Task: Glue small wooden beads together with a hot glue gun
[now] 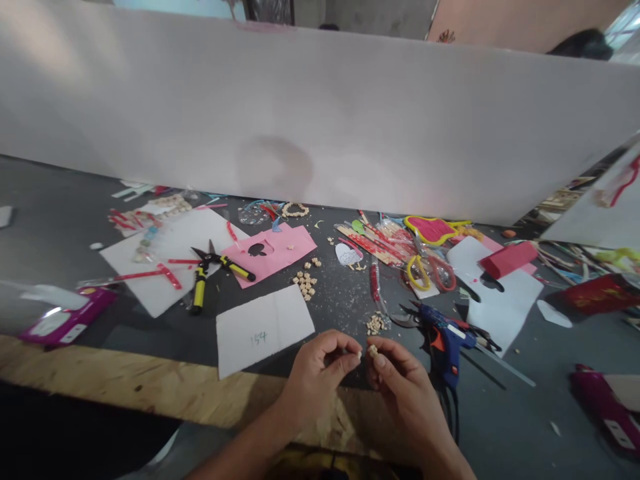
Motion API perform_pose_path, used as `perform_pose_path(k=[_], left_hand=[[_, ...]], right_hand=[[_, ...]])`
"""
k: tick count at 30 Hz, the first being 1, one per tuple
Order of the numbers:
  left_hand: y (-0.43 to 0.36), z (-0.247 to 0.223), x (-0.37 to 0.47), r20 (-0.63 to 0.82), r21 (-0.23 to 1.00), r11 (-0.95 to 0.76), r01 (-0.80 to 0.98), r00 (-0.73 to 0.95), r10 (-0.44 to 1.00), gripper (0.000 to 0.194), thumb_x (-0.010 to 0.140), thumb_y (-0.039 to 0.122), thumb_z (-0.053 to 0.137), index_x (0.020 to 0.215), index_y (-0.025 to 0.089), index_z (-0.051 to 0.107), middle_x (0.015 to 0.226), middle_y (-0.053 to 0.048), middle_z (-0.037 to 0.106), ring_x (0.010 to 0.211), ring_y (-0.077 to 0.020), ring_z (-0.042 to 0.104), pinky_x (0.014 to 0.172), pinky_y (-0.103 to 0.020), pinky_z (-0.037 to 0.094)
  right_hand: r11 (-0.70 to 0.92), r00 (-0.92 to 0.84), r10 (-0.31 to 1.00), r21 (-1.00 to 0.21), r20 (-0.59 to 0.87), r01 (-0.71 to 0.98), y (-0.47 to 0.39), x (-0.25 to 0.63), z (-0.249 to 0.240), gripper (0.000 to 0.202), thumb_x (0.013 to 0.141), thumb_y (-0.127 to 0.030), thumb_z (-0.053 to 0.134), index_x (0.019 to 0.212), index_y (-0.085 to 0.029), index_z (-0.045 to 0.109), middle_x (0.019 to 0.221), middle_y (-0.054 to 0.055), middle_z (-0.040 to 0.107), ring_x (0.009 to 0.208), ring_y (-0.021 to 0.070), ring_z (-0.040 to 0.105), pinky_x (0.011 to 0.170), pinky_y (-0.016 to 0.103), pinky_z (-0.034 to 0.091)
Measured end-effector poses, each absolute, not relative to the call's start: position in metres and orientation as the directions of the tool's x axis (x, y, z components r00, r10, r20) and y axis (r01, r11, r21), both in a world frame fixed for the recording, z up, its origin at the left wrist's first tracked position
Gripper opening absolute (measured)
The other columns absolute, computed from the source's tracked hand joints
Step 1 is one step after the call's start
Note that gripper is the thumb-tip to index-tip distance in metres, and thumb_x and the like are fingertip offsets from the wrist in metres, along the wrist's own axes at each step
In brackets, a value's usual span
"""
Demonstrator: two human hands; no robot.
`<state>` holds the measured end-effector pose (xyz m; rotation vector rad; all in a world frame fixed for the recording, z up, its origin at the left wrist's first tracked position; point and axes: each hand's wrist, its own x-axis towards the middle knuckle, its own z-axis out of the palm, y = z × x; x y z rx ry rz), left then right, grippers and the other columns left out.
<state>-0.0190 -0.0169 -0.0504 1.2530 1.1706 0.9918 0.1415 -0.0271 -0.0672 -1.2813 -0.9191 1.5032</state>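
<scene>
My left hand (325, 363) pinches a tiny whitish piece (359, 355) between thumb and forefinger. Close beside it, my right hand (400, 373) grips a small knobbly beige cluster (373, 351) with thumb and fingertips; the two pieces are slightly apart. Just beyond the hands lies a small heap of loose beige bits (375, 324). Further left is a pile of beige clusters (306, 283) like the one in my right hand. A blue glue gun (447, 340) rests right of my right hand. White card marked with green digits (265, 330) lies left of my left hand.
Yellow-handled pliers (200, 287) and pink paper (275, 250) lie at left. Scissors (419, 273), wooden sticks (373, 245) and a beige bead ring (295, 210) sit toward the back. A white partition (320, 120) stands behind. Purple boxes (70, 317) flank the wooden front edge.
</scene>
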Motion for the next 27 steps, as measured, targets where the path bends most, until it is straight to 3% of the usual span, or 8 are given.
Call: perform_pose_path(k=[4, 9, 21, 27], left_hand=[[-0.018, -0.048, -0.013, -0.074, 0.993, 0.056, 0.104, 0.182, 0.981, 0.01, 0.078, 0.022, 0.057, 0.078, 0.017, 0.066, 0.076, -0.002, 0.064, 0.074, -0.0153, 0.056, 0.069, -0.023, 0.043], [-0.02, -0.046, -0.01, -0.09, 0.988, 0.065, 0.14, 0.186, 0.978, 0.011, 0.077, 0.022, 0.058, 0.08, 0.017, 0.067, 0.078, -0.003, 0.066, 0.074, -0.0166, 0.058, 0.069, -0.024, 0.044], [-0.024, -0.046, -0.009, -0.156, 0.985, 0.137, 0.104, 0.206, 0.966, 0.014, 0.078, 0.024, 0.057, 0.082, 0.016, 0.067, 0.08, -0.004, 0.069, 0.078, -0.0179, 0.06, 0.073, -0.025, 0.045], [-0.025, -0.046, -0.009, -0.127, 0.99, 0.111, 0.085, 0.2, 0.972, 0.015, 0.078, 0.026, 0.057, 0.083, 0.016, 0.067, 0.081, -0.005, 0.069, 0.078, -0.0179, 0.06, 0.073, -0.025, 0.045]], right_hand=[[-0.288, -0.005, 0.957, -0.954, -0.289, -0.084, -0.033, 0.143, -0.06, 0.029, 0.071, -0.038, 0.069, 0.093, -0.02, 0.066, 0.07, 0.0, 0.062, 0.062, 0.0126, 0.053, 0.059, 0.024, 0.044], [-0.178, 0.009, 0.984, -0.981, -0.178, 0.072, -0.035, 0.145, -0.049, 0.024, 0.072, -0.037, 0.067, 0.09, -0.021, 0.065, 0.074, 0.0, 0.063, 0.064, 0.0138, 0.056, 0.059, 0.024, 0.046], [-0.096, 0.081, 0.993, -0.988, -0.086, 0.118, -0.035, 0.144, -0.055, 0.02, 0.071, -0.035, 0.068, 0.083, -0.02, 0.061, 0.068, -0.001, 0.059, 0.059, 0.0125, 0.056, 0.053, 0.021, 0.046], [-0.047, 0.086, 0.996, -0.961, -0.025, 0.272, -0.034, 0.146, -0.054, 0.021, 0.073, -0.034, 0.066, 0.089, -0.02, 0.066, 0.072, 0.002, 0.065, 0.064, 0.0154, 0.06, 0.057, 0.023, 0.05]])
